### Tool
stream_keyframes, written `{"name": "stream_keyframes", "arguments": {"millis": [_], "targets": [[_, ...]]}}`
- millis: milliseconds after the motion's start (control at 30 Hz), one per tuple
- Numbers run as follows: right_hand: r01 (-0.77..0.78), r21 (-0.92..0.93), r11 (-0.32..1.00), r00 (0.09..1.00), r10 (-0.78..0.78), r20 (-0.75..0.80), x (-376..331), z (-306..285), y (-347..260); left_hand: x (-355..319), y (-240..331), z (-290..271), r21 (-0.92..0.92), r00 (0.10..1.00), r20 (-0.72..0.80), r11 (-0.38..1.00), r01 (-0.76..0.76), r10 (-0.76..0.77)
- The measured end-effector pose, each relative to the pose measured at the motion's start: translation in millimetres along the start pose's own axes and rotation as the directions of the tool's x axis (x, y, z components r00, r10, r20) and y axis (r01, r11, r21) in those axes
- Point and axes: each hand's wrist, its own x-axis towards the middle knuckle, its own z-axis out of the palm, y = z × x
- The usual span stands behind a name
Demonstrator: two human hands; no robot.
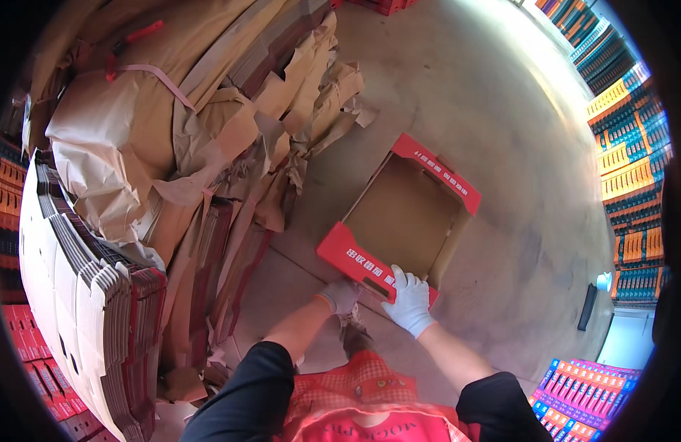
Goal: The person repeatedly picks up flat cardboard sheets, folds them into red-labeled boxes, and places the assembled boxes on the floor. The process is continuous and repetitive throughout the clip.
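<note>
A cardboard tray box (407, 214) with red printed end walls and a brown inside is held in front of me, its open top facing up. My right hand (410, 302), in a white glove, is closed over the near red wall, with the fingers reaching over its rim. At the lower left of that same wall, my gloved left hand (340, 296) grips the box from the outside; its fingertips are partly hidden by the box.
To my left stands a large pile of flat, folded cardboard blanks (97, 295), partly wrapped in torn brown paper (208, 140). A red-handled tool (138, 37) lies on the paper. Stacked orange and dark boxes (635, 191) line the right, with purple and red ones (584, 394) nearer.
</note>
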Motion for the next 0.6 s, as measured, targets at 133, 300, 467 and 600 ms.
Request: {"name": "stream_keyframes", "arguments": {"millis": [133, 300, 467, 600], "targets": [[-0.041, 0.001, 0.999, 0.992, 0.041, 0.119, 1, -5, 0, -23, 5, -11, -0.065, 0.957, -0.291, 0.997, -0.030, 0.010], [-0.049, -0.047, 0.998, 0.990, 0.055, 0.126, 14, 18, 2, -9, -4, -25, -0.164, 0.995, -0.026, 0.981, -0.099, 0.096], [-0.065, -0.087, 0.994, 0.987, 0.076, 0.138, 20, 43, 0, -32, 31, -44, -0.224, 0.985, 0.001, 0.960, -0.169, 0.174], [-0.066, -0.133, 0.989, 0.953, 0.102, 0.286, 24, 4, -11, -136, 110, -72, -0.421, 0.828, -0.552, 0.825, -0.377, 0.097]]}}
